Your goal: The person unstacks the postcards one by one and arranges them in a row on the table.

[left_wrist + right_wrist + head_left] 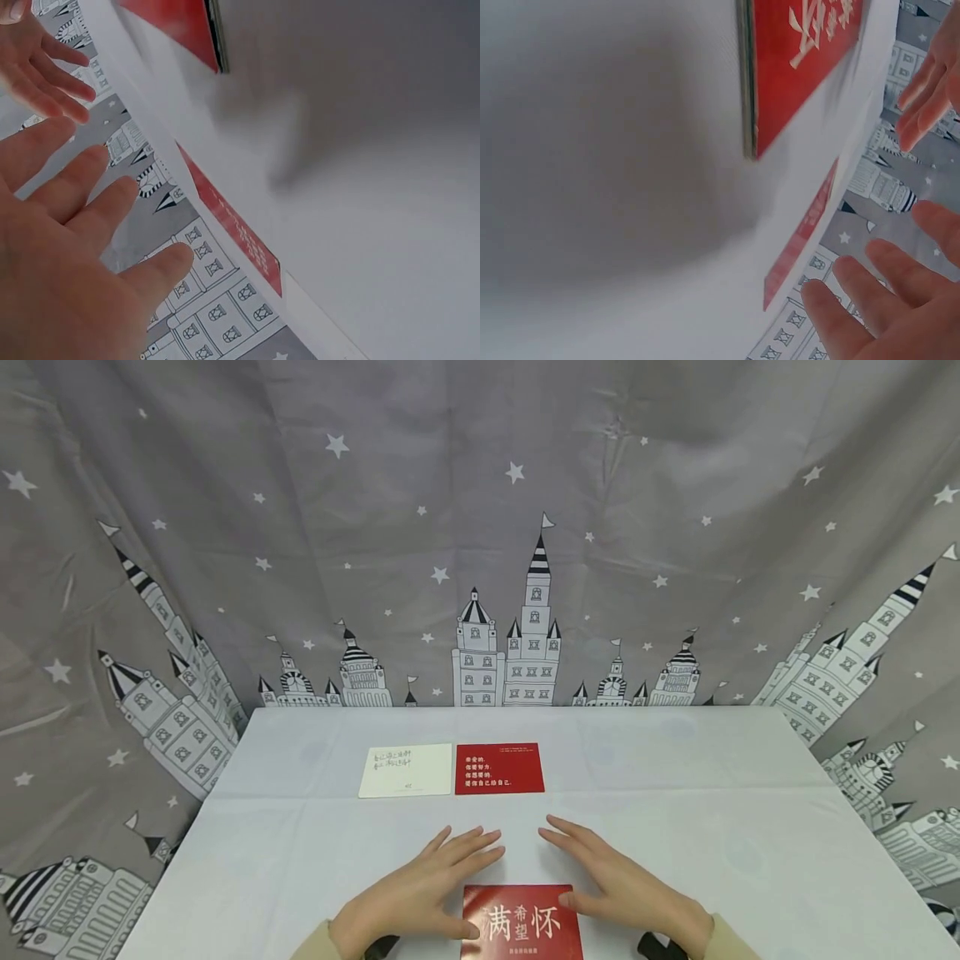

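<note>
Red card stack [522,920] at the bottom of my head view: it lies flat on the counter [675,827] between the two hands, its layered side showing from both wrists. Going left to right, I have a white card [406,770] with dark handwriting farther back, then the left hand [431,887] in front of it, fingers apart and holding nothing, thumb reaching over the stack's left edge. Next, just beside the white card, lies a red printed card [498,768]. Last comes the right hand [618,883], fingers also apart and empty, thumb over the stack's upper right corner. I can't tell whether either thumb touches it. I judge the step as handling the stack from both sides, with no grip on it at this instant. To my mind, the next move calls for lowering both hands and pinching the stack's edges evenly, lightly enough that the thin layers don't slide apart.
</note>
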A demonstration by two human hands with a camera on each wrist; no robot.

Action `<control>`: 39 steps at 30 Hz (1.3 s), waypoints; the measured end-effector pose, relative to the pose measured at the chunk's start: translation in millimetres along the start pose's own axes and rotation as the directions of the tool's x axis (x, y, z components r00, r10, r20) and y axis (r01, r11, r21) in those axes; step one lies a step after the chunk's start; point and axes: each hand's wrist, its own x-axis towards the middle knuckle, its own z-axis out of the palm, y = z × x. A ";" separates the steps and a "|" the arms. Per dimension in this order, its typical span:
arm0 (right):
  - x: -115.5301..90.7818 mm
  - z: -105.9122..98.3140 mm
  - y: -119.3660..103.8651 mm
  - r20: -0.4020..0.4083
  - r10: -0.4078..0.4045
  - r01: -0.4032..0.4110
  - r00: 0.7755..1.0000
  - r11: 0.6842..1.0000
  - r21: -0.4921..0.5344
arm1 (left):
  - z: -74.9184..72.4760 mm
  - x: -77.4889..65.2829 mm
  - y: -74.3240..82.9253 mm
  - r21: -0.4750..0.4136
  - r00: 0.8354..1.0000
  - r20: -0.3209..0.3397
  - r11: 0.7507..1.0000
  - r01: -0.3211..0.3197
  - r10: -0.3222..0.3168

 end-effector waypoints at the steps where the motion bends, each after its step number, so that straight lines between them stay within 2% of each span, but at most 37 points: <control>1: -2.3 1.9 0.1 0.004 -0.001 0.001 1.000 1.000 0.002 | 1.8 -0.6 1.5 0.005 1.000 0.009 1.000 0.003 -0.004; 8: -15.1 13.0 0.4 0.035 -0.015 0.014 0.999 1.000 0.025 | 14.4 -7.2 7.2 -0.008 0.999 0.043 1.000 0.025 -0.024; 14: -20.2 19.6 -2.4 0.077 0.043 -0.052 0.996 0.992 0.119 | 20.3 -10.8 15.1 -0.130 0.988 0.091 0.982 0.137 -0.126; 16: -21.5 22.5 -2.7 0.100 0.061 -0.075 0.993 0.986 0.147 | 22.0 -12.2 18.1 -0.159 0.983 0.115 0.974 0.159 -0.142; 19: -23.6 28.0 -3.5 0.141 0.087 -0.110 0.986 0.981 0.161 | 26.8 -15.0 21.0 -0.140 0.986 0.125 0.981 0.131 -0.114; 26: -29.7 44.8 0.2 0.105 -0.038 0.036 0.994 0.999 0.021 | 40.8 -17.6 20.1 -0.077 0.995 0.103 0.997 0.017 -0.009; 29: -31.8 50.9 1.0 0.080 -0.053 0.056 0.995 0.998 -0.028 | 44.8 -17.1 19.0 -0.062 0.996 0.090 0.998 -0.012 0.018; 35: -32.9 58.3 -1.0 0.060 -0.018 0.023 0.998 0.996 -0.084 | 48.0 -17.0 19.4 -0.027 0.998 0.067 1.000 -0.014 0.016; 39: -32.9 60.7 -2.8 0.067 0.010 -0.003 0.998 0.994 -0.108 | 46.5 -16.7 20.5 -0.056 0.997 0.079 0.998 0.006 -0.002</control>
